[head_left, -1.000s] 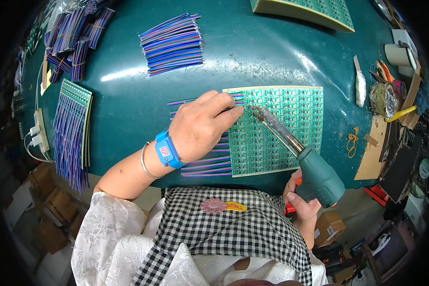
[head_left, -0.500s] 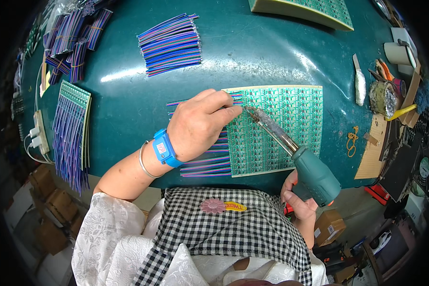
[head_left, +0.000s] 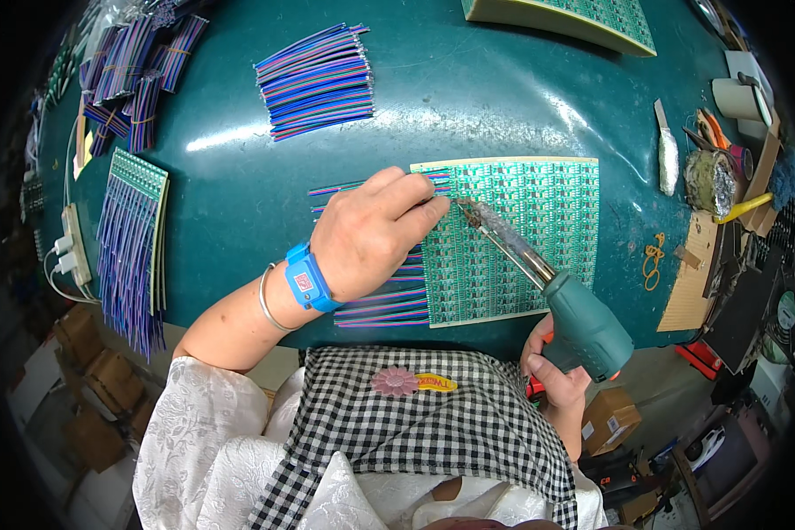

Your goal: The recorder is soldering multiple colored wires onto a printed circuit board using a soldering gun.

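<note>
A panel of small green circuit boards lies in front of me, with multicoloured ribbon wires sticking out along its left edge. My left hand, wearing a blue wrist strap, bends over that edge. Its thumb and forefinger pinch a ribbon wire near the upper left of the panel; the fingers partly hide the wire end. From the right, my right hand grips the handle of a green soldering gun. The gun's dark tip touches or hovers just above the boards beside my left fingertips; I cannot tell which.
Loose ribbon wires lie in a pile beyond my left hand. Banded wire bundles and a wired panel stack sit left. Another board stack stands at the far side. A foil-wrapped blade and rubber bands lie right.
My left hand and wrist have shifted very slightly, the wrist strap turning a little. The panel's upper left corner has moved slightly left. The soldering gun stays almost in place.
</note>
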`<state>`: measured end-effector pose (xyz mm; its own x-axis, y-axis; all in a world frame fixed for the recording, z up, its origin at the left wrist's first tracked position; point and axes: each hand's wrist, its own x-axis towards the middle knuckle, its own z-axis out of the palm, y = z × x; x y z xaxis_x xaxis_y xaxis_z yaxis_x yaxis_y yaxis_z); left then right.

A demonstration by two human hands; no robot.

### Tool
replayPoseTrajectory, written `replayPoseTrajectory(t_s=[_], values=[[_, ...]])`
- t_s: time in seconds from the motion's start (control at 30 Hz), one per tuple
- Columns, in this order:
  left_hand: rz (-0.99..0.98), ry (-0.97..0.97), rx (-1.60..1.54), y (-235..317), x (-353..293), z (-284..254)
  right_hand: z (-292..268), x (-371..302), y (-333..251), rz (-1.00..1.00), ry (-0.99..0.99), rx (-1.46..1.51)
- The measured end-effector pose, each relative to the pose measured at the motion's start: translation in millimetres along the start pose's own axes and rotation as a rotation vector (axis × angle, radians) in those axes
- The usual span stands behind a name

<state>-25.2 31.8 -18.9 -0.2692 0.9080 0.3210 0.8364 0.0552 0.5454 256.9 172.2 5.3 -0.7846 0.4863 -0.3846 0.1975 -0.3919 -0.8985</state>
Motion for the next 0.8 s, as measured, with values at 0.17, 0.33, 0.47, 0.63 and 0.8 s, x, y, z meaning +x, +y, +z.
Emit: replayPoseTrajectory(t_s=[0.17, 0.33, 0.47, 0.63, 0.8], values=[[0.034, 0.009, 0.039, 0.8, -0.1, 0.2, -7.5, 1.5, 2.2, -0.046, -0.070, -0.059], [0.034, -0.009, 0.068, 2.7, -1.3, -0.6, 0.3, -1.9, -10.2, 0.045, 0.033, 0.058], [0.037, -0.017, 0.086, 3.3, -0.9, -1.2, -0.2, -0.6, -3.0, -0.005, 0.010, 0.007], [0.043, -0.004, 0.062, 1.5, -1.3, -0.3, -4.2, -0.3, 1.9, -0.020, -0.037, -0.063], [0.050, 0.003, 0.057, 0.0, -0.9, -0.3, -3.3, -0.4, -2.3, -0.002, -0.003, -0.019]])
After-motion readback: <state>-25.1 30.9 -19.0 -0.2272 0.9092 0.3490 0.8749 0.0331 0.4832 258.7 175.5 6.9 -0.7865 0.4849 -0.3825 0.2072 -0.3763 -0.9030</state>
